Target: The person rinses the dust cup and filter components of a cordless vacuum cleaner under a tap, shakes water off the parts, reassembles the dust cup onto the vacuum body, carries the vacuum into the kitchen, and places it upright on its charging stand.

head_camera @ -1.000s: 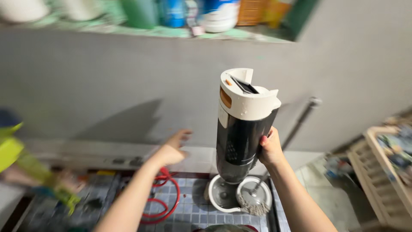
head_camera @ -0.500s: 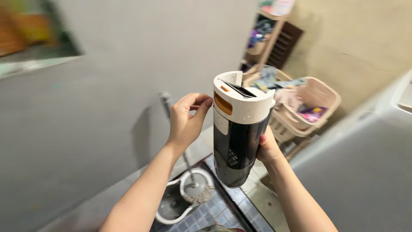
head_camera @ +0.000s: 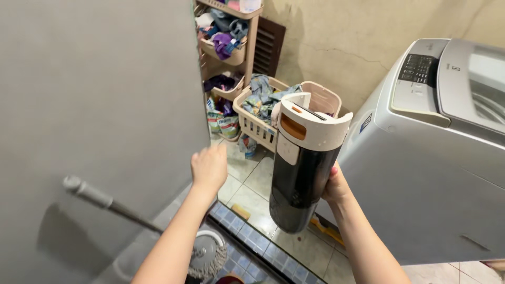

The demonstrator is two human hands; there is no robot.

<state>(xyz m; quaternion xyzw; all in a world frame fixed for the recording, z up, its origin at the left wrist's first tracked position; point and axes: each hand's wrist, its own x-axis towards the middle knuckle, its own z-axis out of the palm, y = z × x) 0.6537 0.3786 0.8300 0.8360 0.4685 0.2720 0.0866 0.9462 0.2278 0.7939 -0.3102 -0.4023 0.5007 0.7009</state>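
My right hand (head_camera: pixel 335 185) grips a tall black cylinder (head_camera: pixel 301 179) with a cream lid and an orange button, held upright at chest height. Its dark lower part hangs above the tiled floor. My left hand (head_camera: pixel 209 167) is raised beside the edge of a grey wall (head_camera: pixel 105 94), fingers curled loosely, holding nothing. It is a hand's width left of the cylinder and not touching it.
A grey top-loading washing machine (head_camera: pixel 436 152) stands at the right. A beige laundry basket (head_camera: pixel 263 113) full of clothes and a shelf rack (head_camera: pixel 231 47) stand behind. A mop (head_camera: pixel 158 226) leans against the wall, its head by a blue-tiled step (head_camera: pixel 263 252).
The view has swung right from the shelf wall to the laundry corner. My left hand has dropped away from the cylinder's lid toward the wall edge. My right hand still holds the cylinder.
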